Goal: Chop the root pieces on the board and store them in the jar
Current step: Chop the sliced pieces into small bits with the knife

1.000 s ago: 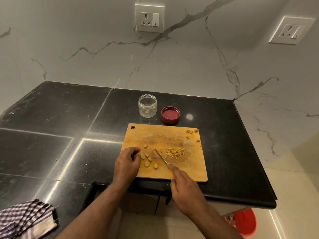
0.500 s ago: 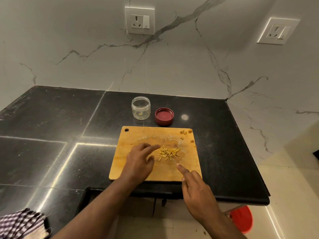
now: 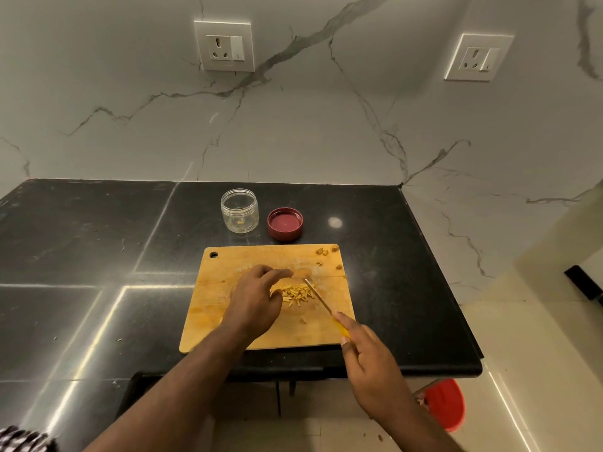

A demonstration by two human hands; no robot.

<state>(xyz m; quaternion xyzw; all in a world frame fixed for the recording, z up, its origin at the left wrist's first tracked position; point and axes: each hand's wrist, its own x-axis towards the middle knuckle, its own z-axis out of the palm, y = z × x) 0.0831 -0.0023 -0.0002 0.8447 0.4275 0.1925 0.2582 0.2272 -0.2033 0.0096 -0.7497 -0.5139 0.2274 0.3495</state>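
Nearest to me, my right hand [image 3: 365,357] has its grip clenched on the yellow handle of the knife [image 3: 321,300], whose blade runs toward 11 o'clock and ends just beside the pile of root pieces [image 3: 297,293]. My left hand [image 3: 254,301] is nearer to the pile, at its 9 o'clock, fingers loosely bent above it and grasping nothing that I can see. The pieces lie mid-board [image 3: 228,324], mostly along 12 o'clock. Farther, at 12 o'clock on the table [image 3: 98,239], the open jar [image 3: 239,210] stands with the lid [image 3: 285,223] beside it.
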